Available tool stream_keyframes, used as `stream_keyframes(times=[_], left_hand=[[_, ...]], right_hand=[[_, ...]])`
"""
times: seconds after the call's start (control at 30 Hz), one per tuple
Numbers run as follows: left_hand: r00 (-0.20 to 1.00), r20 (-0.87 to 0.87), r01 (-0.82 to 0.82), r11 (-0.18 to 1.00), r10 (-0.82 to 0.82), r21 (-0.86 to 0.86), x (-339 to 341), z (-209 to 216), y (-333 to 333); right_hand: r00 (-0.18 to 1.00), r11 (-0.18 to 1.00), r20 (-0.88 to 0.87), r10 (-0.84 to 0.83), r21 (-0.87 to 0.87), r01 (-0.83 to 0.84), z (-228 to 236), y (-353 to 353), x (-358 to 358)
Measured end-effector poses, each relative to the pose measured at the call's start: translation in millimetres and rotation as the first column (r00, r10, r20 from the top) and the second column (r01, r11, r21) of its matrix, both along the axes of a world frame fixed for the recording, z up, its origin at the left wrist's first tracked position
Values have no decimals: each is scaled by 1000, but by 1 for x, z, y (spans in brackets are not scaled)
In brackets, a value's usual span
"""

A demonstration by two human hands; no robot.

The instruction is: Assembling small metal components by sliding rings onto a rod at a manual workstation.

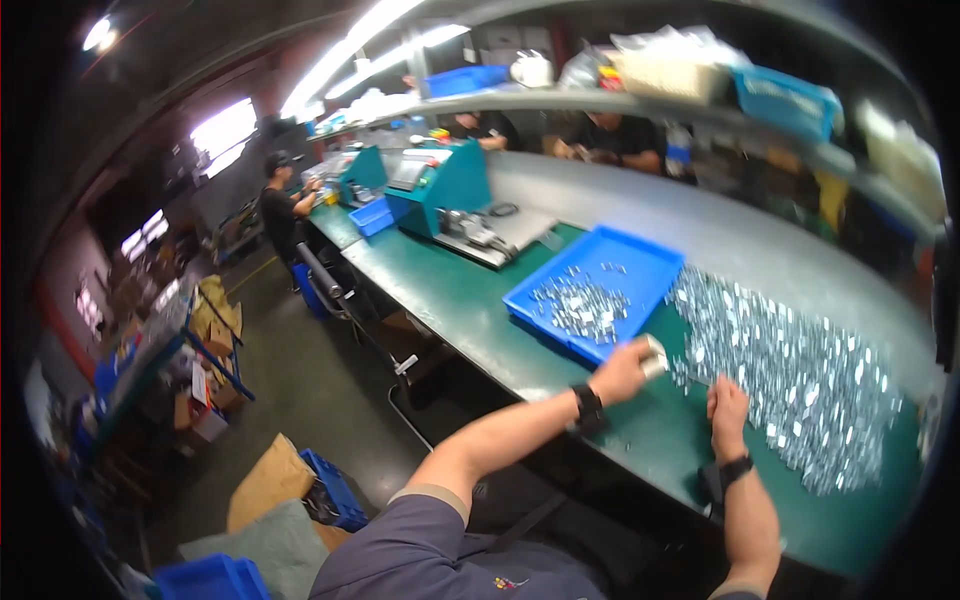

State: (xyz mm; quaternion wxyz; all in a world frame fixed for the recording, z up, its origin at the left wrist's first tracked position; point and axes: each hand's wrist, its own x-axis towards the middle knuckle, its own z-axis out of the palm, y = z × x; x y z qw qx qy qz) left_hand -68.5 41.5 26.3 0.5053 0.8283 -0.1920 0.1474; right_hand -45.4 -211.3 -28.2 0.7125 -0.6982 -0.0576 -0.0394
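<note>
My left hand is closed round a small pale cream object, whose kind I cannot make out. It is just off the near right corner of a shallow blue tray. Inside that tray lies a loose heap of small shiny metal pieces. My right hand is closed in a fist at the near left edge of a wide spread of similar silvery pieces. A thin dark bit seems to show by its fingertips, too blurred to name. Both wrists carry black bands.
The green-topped bench holds a teal machine with a metal fixture and a blue bin. A shelf with baskets runs above. Co-workers sit across and a person is farther left. A chair stands beside the bench.
</note>
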Motion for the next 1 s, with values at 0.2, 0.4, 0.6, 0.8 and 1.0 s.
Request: stream_keyframes(times=[0.2,0.4,0.6,0.8,1.0], left_hand=[[844,442,-484,787,304,382,70,55,81],[998,41,15,836,-45,549,63,12,-4],[997,54,14,777,-62,630,62,-14,-28],[979,148,18,776,-143,631,71,-16,-10],[987,115,8,751,-112,661,82,-17,-8]], right_hand=[[997,995,33,-63,82,60,20,16,19],[994,989,-96,-48,133,61,15,10,14],[992,987,-120,-32,155,50,15,7,4],[998,999,-69,6,46,-3,17,7,6],[1000,999,-14,21,-48,-22,13,10,7]])
